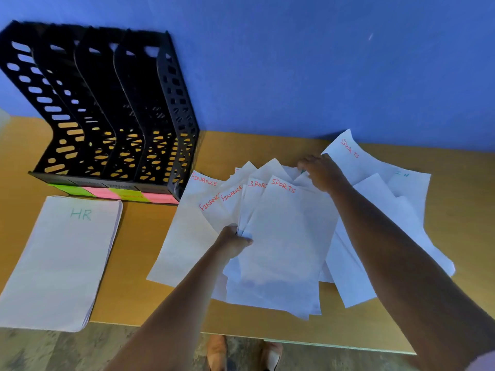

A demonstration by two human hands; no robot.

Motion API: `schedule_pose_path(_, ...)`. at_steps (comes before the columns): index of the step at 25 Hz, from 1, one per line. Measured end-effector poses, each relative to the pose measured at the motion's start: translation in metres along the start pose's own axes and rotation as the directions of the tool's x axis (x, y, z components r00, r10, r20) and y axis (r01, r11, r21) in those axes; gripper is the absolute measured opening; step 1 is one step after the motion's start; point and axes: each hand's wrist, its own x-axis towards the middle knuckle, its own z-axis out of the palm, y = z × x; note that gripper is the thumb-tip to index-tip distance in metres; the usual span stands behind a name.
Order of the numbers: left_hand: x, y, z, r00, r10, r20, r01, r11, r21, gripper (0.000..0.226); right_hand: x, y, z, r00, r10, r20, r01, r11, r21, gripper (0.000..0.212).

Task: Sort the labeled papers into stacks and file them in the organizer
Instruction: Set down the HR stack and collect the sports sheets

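Organizer (107, 116) behind stack (59, 261) (loose papers (281, 236) right).

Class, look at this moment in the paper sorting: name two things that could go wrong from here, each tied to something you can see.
1. The left hand pinches a fan mixing FINANCE and SPORTS sheets by one corner; they may slip or get stacked together.
2. The right hand reaches into the loose pile, and could drag sheets towards the table edge.
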Motion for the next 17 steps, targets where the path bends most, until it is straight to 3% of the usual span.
schedule_pose_path(3, 0.000, 0.000, 0.000, 1.000, -0.003, 0.000, 0.003, 1.000, -0.007, 0.030, 0.007, 0.015, -0.020, 0.999, -0.046, -0.019, 0.045, 0.997, -0.069, 0.022)
schedule_pose_path(6, 0.001, 0.000, -0.001, 1.000, 0.003, -0.004, -0.003, 1.000, -0.006, 0.032, 0.004, 0.037, -0.049, 0.988, -0.018, -0.154, 0.005, 0.996, -0.085, 0.016)
schedule_pose_path(9, 0.001, 0.000, -0.001, 1.000, 0.011, 0.002, -0.011, 1.000, -0.001, 0.032, -0.005, 0.058, -0.078, 0.961, 0.051, -0.273, -0.059, 0.998, -0.024, 0.011)
schedule_pose_path(12, 0.001, 0.001, -0.002, 1.000, 0.018, 0.015, -0.018, 1.000, 0.004, 0.029, -0.020, 0.067, -0.100, 0.948, 0.148, -0.281, -0.132, 0.988, 0.075, 0.018)
schedule_pose_path(14, 0.000, 0.002, -0.002, 1.000, 0.020, 0.016, -0.020, 1.000, -0.002, 0.026, -0.033, 0.066, -0.116, 0.943, 0.122, -0.311, -0.089, 0.989, 0.118, 0.023)
schedule_pose_path(17, -0.001, 0.003, -0.001, 0.999, 0.023, 0.028, -0.022, 1.000, -0.021, 0.024, -0.051, 0.052, -0.148, 0.871, -0.032, -0.490, 0.062, 0.997, 0.045, 0.030)
